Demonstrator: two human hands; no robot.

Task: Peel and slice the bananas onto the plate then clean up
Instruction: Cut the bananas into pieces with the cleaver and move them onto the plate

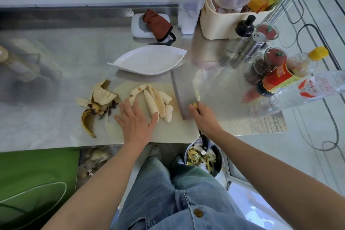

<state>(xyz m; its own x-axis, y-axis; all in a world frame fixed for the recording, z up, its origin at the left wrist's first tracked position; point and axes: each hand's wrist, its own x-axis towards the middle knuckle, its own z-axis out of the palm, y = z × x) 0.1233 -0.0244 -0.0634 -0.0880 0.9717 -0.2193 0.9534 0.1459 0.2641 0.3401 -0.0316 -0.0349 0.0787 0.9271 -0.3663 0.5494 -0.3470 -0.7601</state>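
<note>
1. Peels (97, 102): centre-left, on steel counter (56, 58), just beside board. Limp, light; prob. scoop as one heap.
2. Left hand (134, 119): flat on cutting board (168, 132), fingers straight & spread, thumb touching nearest banana; grips nothing.
3. Peeled bananas (155, 102): centre, several lying side by side on board, unsliced. Prob. soft, light, tacky-slick, bruise easily; steady w/ fingertips mid-length, back from blade.
4. Plate (149, 60): white, leaf-shaped, above board, no slices yet.
5. Cleaver (180, 95): right of bananas, blade over board. Stiff, prob. weighty; take by handle only.
6. Right hand (203, 115): fingers curled round cleaver handle near blade.
7. Bin (203, 157): lower centre-right, below counter edge, holds scraps.
8. Surface: shiny metal, embossed at right; board may slide.
9. Jars & bottles (280, 73): crowd right edge. Pale floor w/ cable beyond.
</note>
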